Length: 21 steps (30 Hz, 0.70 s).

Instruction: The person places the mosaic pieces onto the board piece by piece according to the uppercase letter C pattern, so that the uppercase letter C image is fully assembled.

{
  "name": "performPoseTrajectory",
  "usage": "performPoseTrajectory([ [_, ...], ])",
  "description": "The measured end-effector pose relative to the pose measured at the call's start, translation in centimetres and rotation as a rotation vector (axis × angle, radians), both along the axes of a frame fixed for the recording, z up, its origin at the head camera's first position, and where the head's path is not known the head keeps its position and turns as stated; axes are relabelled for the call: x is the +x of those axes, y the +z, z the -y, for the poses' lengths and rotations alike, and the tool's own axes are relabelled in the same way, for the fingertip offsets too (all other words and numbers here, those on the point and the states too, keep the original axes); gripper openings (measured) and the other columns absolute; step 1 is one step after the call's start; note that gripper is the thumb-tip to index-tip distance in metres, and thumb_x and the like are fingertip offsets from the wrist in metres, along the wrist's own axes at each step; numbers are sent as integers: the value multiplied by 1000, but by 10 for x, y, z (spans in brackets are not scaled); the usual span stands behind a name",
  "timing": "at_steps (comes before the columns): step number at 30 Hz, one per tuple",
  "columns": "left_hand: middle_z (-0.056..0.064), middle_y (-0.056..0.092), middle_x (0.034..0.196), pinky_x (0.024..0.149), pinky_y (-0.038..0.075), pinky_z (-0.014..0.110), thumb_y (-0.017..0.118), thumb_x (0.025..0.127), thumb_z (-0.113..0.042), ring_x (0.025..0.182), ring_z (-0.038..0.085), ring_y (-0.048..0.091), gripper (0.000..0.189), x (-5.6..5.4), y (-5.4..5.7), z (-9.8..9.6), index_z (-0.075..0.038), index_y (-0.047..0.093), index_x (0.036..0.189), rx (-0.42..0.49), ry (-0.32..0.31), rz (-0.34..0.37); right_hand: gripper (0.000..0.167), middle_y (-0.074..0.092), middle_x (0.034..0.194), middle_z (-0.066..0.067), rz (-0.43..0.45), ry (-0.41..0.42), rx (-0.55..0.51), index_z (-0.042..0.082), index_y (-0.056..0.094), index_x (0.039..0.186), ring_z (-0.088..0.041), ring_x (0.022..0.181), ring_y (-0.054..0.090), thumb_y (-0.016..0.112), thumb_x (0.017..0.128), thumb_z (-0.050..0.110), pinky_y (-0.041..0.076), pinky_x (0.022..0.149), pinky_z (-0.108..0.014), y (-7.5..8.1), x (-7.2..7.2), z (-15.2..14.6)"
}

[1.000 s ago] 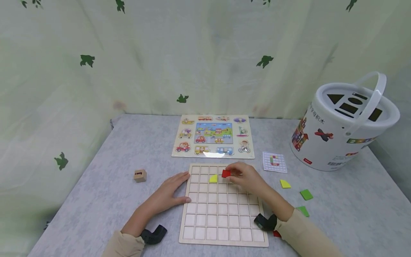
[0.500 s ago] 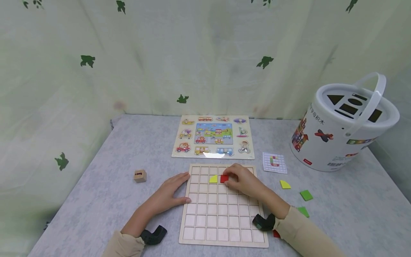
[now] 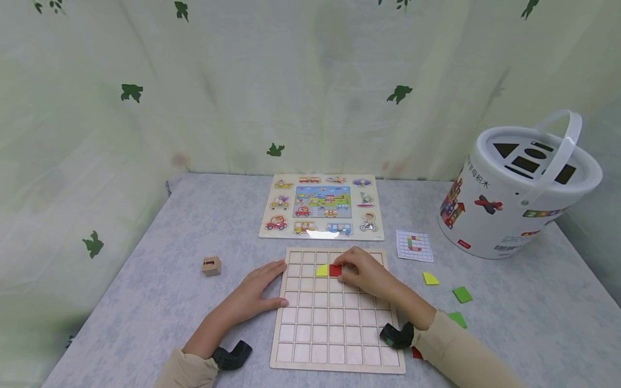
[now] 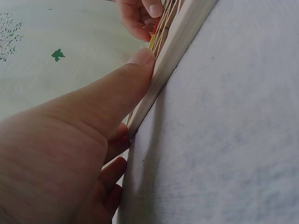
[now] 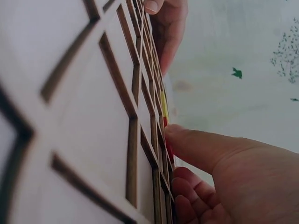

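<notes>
A wooden grid board lies on the table, with a yellow quarter-circle tile in its second row from the far edge. My right hand pinches a red square tile by its right side, over the cell directly right of the yellow one. In the right wrist view the thumb presses on the red tile. My left hand rests along the board's left edge, fingers extended. Its thumb lies on the board's rim in the left wrist view.
Right of the board lie a yellow quarter-circle tile, green tiles and a partly hidden red piece. A pattern card, a vehicle puzzle and a white bucket stand farther back. A wooden cube sits left.
My right hand has lowered the red tile to the board and slid it left, up beside the yellow tile. The left hand has stayed at the board's edge.
</notes>
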<state>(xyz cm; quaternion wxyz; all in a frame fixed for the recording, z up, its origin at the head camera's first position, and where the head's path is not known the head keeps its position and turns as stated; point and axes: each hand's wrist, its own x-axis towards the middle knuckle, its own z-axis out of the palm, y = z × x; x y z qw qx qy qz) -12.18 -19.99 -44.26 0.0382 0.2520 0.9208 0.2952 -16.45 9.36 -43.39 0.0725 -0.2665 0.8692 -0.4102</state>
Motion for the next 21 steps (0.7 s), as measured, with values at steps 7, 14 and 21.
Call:
performPoseTrajectory([
  [7,9,31,142,101,23,50,64,76,-50,130,28,25,81,-1,-1,2,-8,35,139,-23,0,50,44,56,113,-5,73,-22,-107,6,54,122,-21,100,51,67,82,20,44,84,-37,17,8,-7],
  [14,10,31,142,101,23,50,63,78,-50,130,29,25,80,-1,1,2,-7,34,139,-26,-10,46,51,51,125,-5,2,-84,-127,12,50,126,-31,110,48,69,80,23,41,87,-50,48,24,-37],
  [21,8,29,143,102,22,49,63,77,-51,130,27,24,81,-1,2,2,-8,33,139,-38,-8,59,56,49,127,-7,-38,-197,-31,10,48,129,-31,113,45,70,79,21,38,89,-53,48,41,-86],
])
